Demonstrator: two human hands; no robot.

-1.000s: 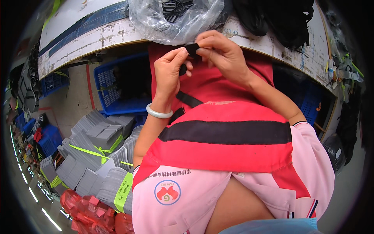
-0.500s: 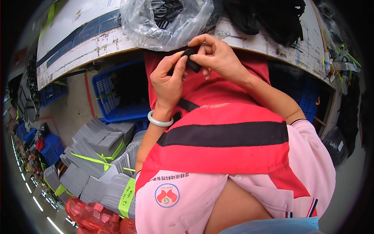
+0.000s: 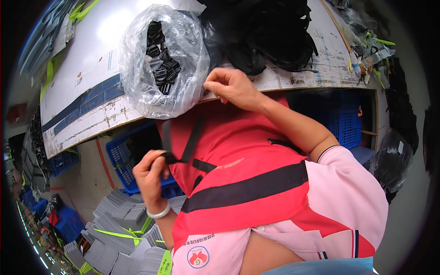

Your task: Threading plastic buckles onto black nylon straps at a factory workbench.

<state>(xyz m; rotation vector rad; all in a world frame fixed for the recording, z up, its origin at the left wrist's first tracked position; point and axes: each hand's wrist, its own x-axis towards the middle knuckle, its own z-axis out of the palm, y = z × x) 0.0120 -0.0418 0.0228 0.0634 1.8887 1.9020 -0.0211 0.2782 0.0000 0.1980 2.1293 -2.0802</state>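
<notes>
My left hand [image 3: 151,176] is low on the left beside the red apron, fingers closed on a black webbing strap [image 3: 191,140]. The strap hangs in a bent loop over the apron, partly blurred. My right hand [image 3: 236,89] is at the table's front edge, thumb and fingertips drawn together; anything between them is hidden. Just left of it stands an open clear plastic bag [image 3: 195,75] holding many small black plastic buckles [image 3: 160,73].
On the white worktable [image 3: 98,112] a heap of black straps [image 3: 270,36] lies behind my right hand. Blue crates [image 3: 121,158] stand under the table. Stacks of grey pads [image 3: 107,229] tied with green ribbon are at lower left.
My hands were together on a small black piece at the table edge. Now they are apart: the left has drawn down and left with the strap. The view has shifted.
</notes>
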